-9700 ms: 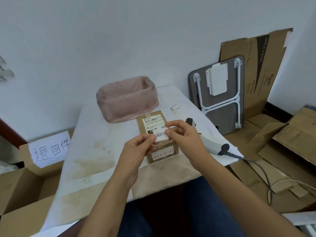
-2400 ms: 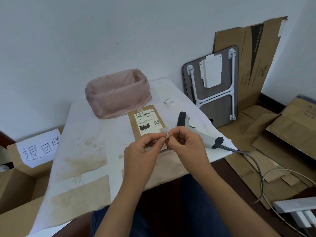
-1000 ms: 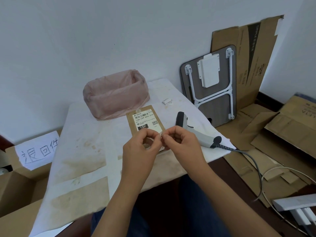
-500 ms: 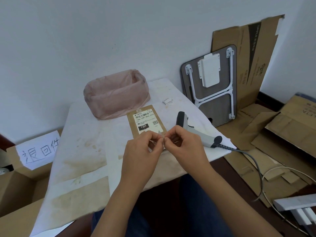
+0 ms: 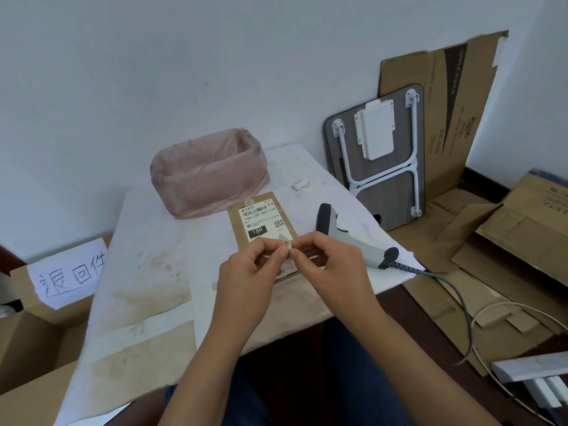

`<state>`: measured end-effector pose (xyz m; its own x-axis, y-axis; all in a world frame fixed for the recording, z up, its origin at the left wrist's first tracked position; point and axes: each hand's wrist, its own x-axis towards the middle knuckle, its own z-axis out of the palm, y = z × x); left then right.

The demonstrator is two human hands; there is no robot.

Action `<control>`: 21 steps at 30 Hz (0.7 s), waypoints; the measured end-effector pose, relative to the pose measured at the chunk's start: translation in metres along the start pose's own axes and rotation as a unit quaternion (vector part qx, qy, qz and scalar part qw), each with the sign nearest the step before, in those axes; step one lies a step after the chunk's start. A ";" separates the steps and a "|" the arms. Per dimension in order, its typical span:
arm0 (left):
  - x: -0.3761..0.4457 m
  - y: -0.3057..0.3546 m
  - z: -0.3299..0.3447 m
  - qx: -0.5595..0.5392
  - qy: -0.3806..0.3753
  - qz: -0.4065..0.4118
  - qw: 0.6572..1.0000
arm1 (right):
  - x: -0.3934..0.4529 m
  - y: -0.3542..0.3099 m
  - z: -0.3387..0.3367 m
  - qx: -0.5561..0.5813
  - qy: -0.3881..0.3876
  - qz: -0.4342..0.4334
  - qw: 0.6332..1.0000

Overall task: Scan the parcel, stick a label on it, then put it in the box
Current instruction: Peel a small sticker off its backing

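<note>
A flat brown parcel [image 5: 261,216] with a white shipping sticker lies on the white table [image 5: 159,250]. Just above its near end, my left hand [image 5: 249,281] and my right hand [image 5: 332,265] pinch a small white label [image 5: 286,243] between their fingertips. The hands hide the parcel's near end. A grey barcode scanner [image 5: 344,238] lies on the table to the right of the parcel, its cable running off the edge. An open cardboard box [image 5: 33,339] with a handwritten paper sign [image 5: 69,272] stands on the floor at the left.
A bin lined with a pink bag [image 5: 209,176] stands at the back of the table. Small paper scraps [image 5: 300,185] lie near the far right edge. A folded table [image 5: 381,161] and flattened cardboard [image 5: 455,118] lean on the wall; cables cross the floor at right.
Since 9.7 s ago the larger label I held over the parcel has shrunk to a small piece pinched between my fingertips. Over the last second both hands stay together, barely moving.
</note>
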<state>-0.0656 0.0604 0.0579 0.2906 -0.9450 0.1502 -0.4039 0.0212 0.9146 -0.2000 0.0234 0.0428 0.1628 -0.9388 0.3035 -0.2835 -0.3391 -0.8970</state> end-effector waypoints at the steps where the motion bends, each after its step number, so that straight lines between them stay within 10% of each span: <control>1: 0.000 0.000 0.000 0.008 0.000 0.005 1.000 | 0.001 0.000 0.000 -0.004 -0.003 0.002 1.000; 21: 0.000 0.002 0.004 0.117 0.007 0.085 0.989 | 0.008 -0.003 -0.010 -0.047 -0.039 0.006 0.998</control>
<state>-0.0700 0.0593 0.0579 0.2125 -0.9298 0.3006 -0.6377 0.1011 0.7636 -0.2070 0.0164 0.0512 0.2308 -0.9368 0.2628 -0.3730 -0.3347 -0.8653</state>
